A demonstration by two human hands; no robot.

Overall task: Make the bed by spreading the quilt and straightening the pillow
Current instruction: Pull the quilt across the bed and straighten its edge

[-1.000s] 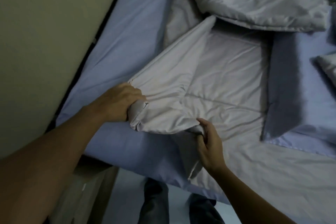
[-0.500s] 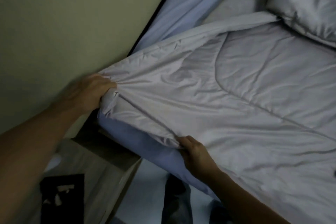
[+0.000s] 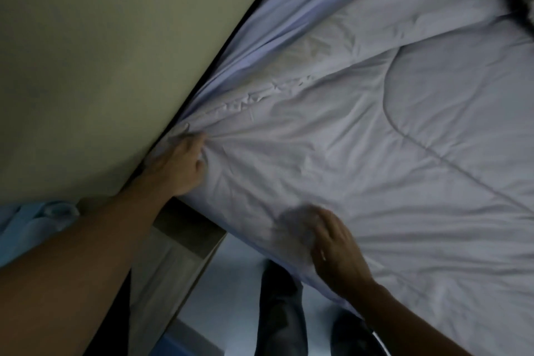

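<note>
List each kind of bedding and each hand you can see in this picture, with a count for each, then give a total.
Quilt: 1
Bed sheet: 1
Hands: 2, left hand and right hand
Total: 4

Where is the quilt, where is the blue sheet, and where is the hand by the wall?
quilt (image 3: 361, 159), head view, on its flat wrinkled middle.
blue sheet (image 3: 294, 6), head view, on the bare strip beside the wall.
left hand (image 3: 176, 167), head view, on the back of the hand gripping the quilt's corner.
</note>
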